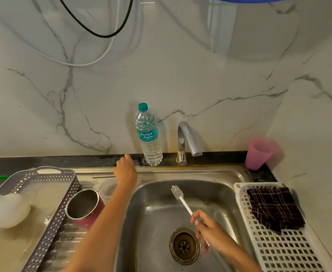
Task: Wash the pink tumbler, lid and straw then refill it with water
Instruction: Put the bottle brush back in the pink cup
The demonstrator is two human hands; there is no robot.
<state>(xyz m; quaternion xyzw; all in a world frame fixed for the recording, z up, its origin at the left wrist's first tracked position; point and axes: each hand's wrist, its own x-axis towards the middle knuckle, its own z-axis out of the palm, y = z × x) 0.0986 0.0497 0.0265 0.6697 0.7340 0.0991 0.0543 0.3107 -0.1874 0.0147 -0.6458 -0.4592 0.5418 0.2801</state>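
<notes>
Gripping a thin brush (177, 192) over the sink (151, 216), the right hand (210, 229) hovers; the left hand (125, 169) seemingly covers the straw (102, 176), grip impossible to tell.

Tumbler (83, 205) left of sink (153, 213); bottle (149, 138) behind, beside tap (186, 138); cloth (275, 207) in right basket (278, 252).

Pink tumbler (83, 206), lid (107, 190) and straw (102, 176), separate.
Tumbler tilted, mouth open; clear lid just beside it; metal straw flat behind.
</notes>
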